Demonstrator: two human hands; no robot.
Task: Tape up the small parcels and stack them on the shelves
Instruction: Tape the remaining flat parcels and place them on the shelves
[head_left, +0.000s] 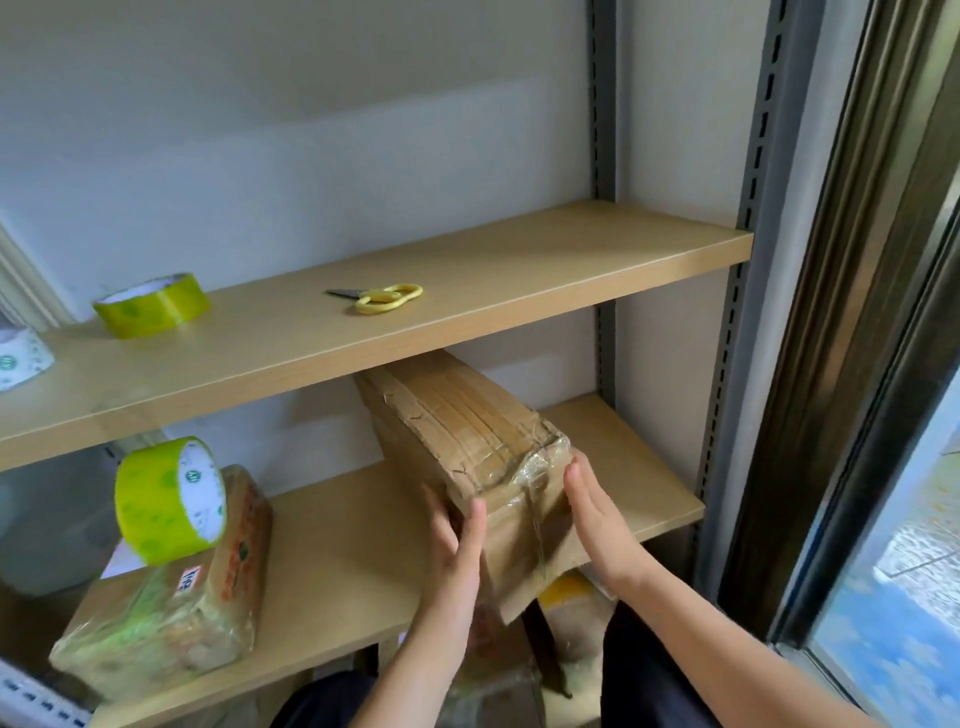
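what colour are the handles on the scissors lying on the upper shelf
Yellow. The small metal-bladed scissors on the light wooden upper shelf show best in the head view.

Bright, soft daylight from the window (893, 597) at right. Faint shadows under the upper shelf (467, 291). Mild glare on the clear tape wrapping the parcel (535, 467). Slightly soft throughout; bowed uprights from wide-angle distortion at edges.

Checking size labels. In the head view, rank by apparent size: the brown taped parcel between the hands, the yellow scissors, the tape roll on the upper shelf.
1. Brown taped cardboard parcel, largest by far.
2. Yellow-green tape roll on the upper wooden shelf.
3. Yellow-handled scissors, slightly narrower than the roll and much flatter.
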